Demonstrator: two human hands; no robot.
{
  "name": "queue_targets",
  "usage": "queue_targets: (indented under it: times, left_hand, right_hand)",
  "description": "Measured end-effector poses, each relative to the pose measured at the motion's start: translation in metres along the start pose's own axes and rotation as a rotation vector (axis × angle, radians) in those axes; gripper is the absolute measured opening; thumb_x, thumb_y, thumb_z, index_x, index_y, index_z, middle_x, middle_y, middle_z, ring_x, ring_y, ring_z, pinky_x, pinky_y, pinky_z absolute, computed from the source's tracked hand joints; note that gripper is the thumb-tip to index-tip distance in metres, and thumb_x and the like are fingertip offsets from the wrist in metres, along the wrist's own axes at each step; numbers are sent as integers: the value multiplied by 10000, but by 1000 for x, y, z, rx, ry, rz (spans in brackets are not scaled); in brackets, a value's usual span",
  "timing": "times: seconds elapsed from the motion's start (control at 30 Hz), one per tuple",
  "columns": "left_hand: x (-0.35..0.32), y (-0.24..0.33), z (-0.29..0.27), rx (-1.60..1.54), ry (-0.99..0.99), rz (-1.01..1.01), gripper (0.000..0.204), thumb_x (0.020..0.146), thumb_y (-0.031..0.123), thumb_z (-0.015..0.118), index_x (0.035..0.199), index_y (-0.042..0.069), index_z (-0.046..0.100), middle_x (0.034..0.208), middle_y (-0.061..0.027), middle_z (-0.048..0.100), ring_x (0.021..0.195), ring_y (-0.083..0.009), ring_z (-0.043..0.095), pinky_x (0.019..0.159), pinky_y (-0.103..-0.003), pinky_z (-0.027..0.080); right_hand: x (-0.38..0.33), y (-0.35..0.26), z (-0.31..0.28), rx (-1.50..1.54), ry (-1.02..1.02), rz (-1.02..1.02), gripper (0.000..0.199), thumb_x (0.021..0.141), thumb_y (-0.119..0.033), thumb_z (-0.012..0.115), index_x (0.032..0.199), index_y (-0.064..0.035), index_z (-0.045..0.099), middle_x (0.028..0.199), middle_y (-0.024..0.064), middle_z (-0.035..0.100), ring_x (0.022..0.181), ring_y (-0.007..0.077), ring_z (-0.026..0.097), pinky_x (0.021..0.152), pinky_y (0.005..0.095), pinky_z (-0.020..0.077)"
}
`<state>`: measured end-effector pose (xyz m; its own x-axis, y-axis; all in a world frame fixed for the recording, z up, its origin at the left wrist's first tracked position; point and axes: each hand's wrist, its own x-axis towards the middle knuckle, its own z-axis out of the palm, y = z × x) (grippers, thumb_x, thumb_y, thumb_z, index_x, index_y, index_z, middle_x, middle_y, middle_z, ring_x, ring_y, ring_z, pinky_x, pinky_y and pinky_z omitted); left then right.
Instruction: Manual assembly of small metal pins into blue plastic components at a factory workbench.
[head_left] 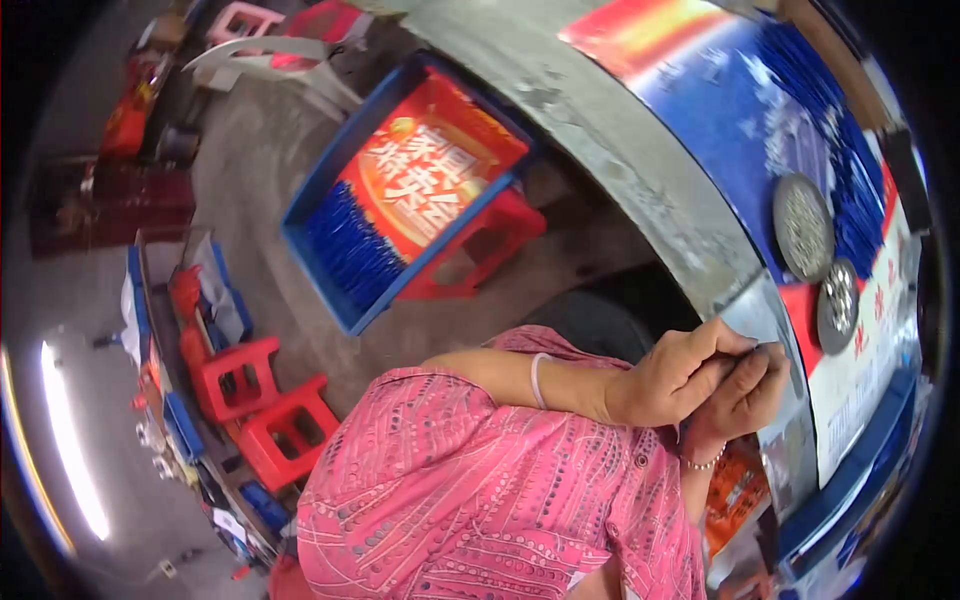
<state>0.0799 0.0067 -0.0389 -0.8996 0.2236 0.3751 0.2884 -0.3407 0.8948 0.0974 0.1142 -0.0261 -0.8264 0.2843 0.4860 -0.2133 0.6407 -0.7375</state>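
My left hand (662, 385), with a pale band on its wrist, is closed, its fingertips pressed against those of my right hand. My right hand (742, 398), wearing a beaded bracelet, is closed as well. Whatever the fingers hold between them is hidden or too small to name. Both hands are raised by the edge of the worktable (690, 215). Nearest to them on the tabletop is a small dark dish (838, 308) of shiny metal pieces. Beside it sits a larger round dish (802, 228) of tiny greyish parts. Thin blue sticks (855, 190) lie heaped behind the dishes.
A blue bin (300, 255) with a red printed sheet and many blue sticks rests on a red stool (500, 240). More red stools (290, 430) stand on the floor beside a cluttered bench. A blue tray (860, 470) borders the table, and a white chair (270, 55) stands farther off.
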Motion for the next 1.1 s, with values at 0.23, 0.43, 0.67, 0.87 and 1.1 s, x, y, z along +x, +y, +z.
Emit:
queue_targets:
  times: [0.23,0.43,0.67,0.87,1.1]
  left_hand:
    - [-4,27,-86,-497,76,-640,322,967,145,417,1267,32,422,719,-52,533,516,-45,387,440,-186,300]
    - [-14,42,-132,-938,58,-1028,289,968,149,424,1235,63,493,699,-97,529,438,-56,370,350,-173,271]
    - [-21,34,-138,-1114,103,-1118,305,969,118,406,1242,-4,463,694,-110,531,347,-47,342,294,-168,267]
    - [-22,29,-141,-1065,85,-1129,313,967,127,413,1238,-23,458,680,-105,521,342,-54,343,291,-177,269]
    - [-24,25,-144,-1059,123,-1111,322,959,152,442,1227,-24,467,688,-90,515,386,-68,387,318,-189,295]
  right_hand:
    - [21,-17,15,791,-355,393,453,1008,-399,332,897,8,498,781,61,495,661,145,493,649,295,451]
    - [14,-11,17,472,-600,351,380,996,-310,400,918,44,516,878,106,544,756,179,584,701,289,475]
    - [9,-12,20,422,-821,330,369,985,-310,427,896,38,514,831,96,536,714,167,571,666,282,469]
    - [2,-6,24,285,-896,214,340,973,-294,445,882,29,501,795,111,513,685,197,566,648,285,455]
    - [0,-9,26,276,-881,180,246,944,-207,488,864,25,485,799,124,482,697,244,518,650,315,433]
